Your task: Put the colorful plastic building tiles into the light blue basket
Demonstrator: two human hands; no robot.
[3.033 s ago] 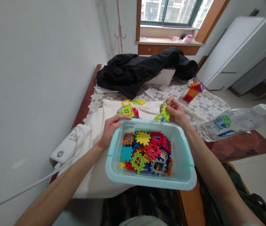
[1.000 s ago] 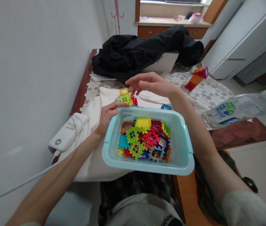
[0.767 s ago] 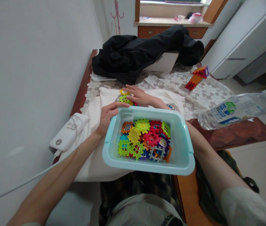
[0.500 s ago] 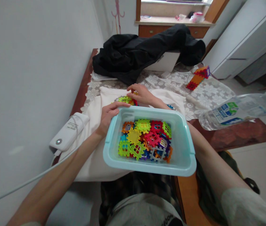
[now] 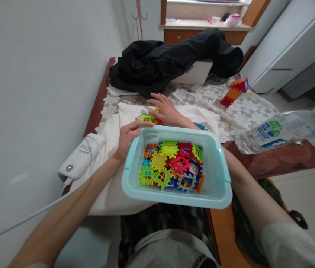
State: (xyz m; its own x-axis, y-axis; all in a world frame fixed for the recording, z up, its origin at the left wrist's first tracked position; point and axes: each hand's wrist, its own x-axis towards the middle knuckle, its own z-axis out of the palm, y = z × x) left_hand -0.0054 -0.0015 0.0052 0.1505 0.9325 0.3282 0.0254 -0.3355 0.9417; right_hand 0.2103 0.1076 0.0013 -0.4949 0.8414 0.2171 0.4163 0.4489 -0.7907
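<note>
A light-blue plastic bin (image 5: 221,186) is tilted toward me above the front of the table. Colourful interlocking window-shaped building blocks (image 5: 179,163) lie in its bottom. My left hand (image 5: 128,137) grips the far left corner of the bin, fingers over the rim. Behind the bin, my right hand (image 5: 168,111) is open with fingers spread, over a few more blocks (image 5: 146,118) on a white cloth (image 5: 109,190). Its forearm passes behind the bin's right side. The bin partly hides those blocks, and I see nothing held in the right hand.
On the left lies a white power bank (image 5: 83,156) with a cable. A clear water bottle (image 5: 280,130) is at the right. An assembled orange-and-red block piece (image 5: 234,92) sits on the lace tablecloth (image 5: 202,98). Black clothing (image 5: 157,63) covers the far end, partly over a white box (image 5: 195,73).
My right hand has lifted slightly and moved a little away from me, its fingers now spread wider. The left hand and the bin stay nearly still.
</note>
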